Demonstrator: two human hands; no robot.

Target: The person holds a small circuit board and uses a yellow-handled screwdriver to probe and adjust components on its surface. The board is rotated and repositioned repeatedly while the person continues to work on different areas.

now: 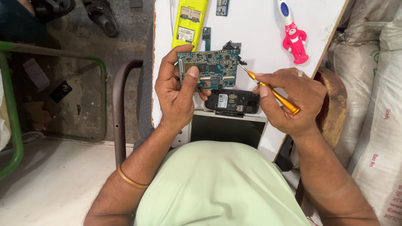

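- Two hands work above a white board (259, 25) that serves as the bench, with the person's green-shirted body close below it.
- Sacks (377, 104) are stacked at the right, well apart from the work; they should not get in the way.
- On the board lie a yellow phone shell (189, 23), a pink toy-shaped toothbrush (294, 35) and a dark phone body (233, 101) just beneath the hands.
- Left hand (176, 90) grips the blue-green circuit board (208, 69) by its left edge, thumb pressed on its face, fingers wrapped behind; the board is held up off the bench, face to the camera.
- Right hand (289, 100) is closed around an orange screwdriver (271, 92) in a pen-like hold, its tip just at the circuit board's right edge.
- My judgement: keep the thumb off the components, hold the circuit board steady, and set the tip squarely before turning, since a slip could scratch the traces.
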